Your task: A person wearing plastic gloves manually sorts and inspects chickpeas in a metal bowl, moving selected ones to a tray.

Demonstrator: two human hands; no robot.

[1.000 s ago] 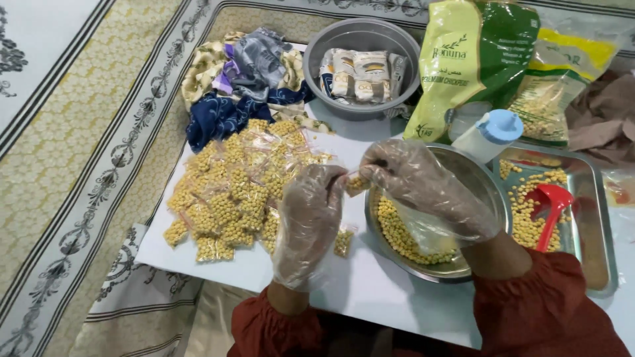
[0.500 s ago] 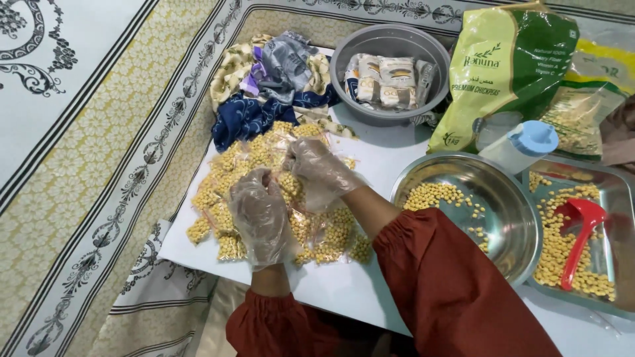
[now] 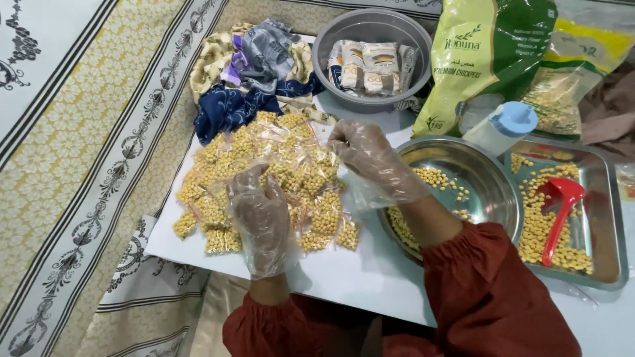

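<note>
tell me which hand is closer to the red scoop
Right. The right hand is raised beside the steel bowl, which borders the tray holding the red scoop. The left hand rests farther away, on the pile of small chickpea bags.

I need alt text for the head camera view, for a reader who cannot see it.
Two hands in clear plastic gloves work over a pile of small clear packets of chickpeas on a white board: the left hand rests on the pile, the right hand is raised at its edge. To the right are a steel bowl and a steel tray with loose chickpeas and a red scoop.
</note>
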